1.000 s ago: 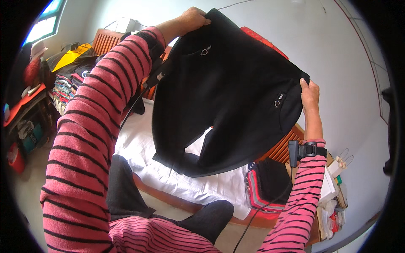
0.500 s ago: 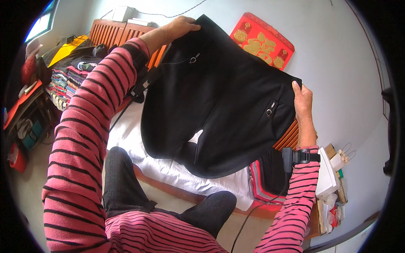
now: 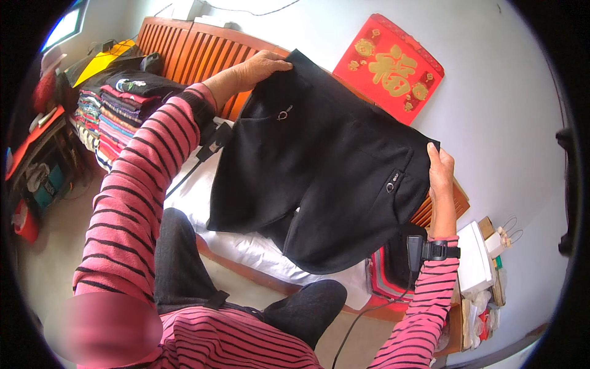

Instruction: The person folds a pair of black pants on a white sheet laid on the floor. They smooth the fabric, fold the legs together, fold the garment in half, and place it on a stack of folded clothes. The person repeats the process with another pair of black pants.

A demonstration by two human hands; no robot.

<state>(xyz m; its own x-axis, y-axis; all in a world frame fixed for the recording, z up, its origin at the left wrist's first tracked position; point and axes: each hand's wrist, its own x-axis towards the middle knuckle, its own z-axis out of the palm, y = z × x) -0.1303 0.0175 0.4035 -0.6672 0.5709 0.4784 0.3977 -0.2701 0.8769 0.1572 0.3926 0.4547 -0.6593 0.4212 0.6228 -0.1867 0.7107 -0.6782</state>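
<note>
Holding black trousers (image 3: 332,154) opened broadly above the white sheet (image 3: 246,247), by a firm pinch of the fingers of the left hand (image 3: 261,66) and the right hand (image 3: 441,172) on opposite ends of the waistband. Judged to be at the step of spreading and straightening, with the folded stack (image 3: 382,277) by the sheet's right end and the clothes pile (image 3: 126,120) beyond its left end. Calling next, most probably, for even tension between both grips before any lowering onto the sheet.
</note>
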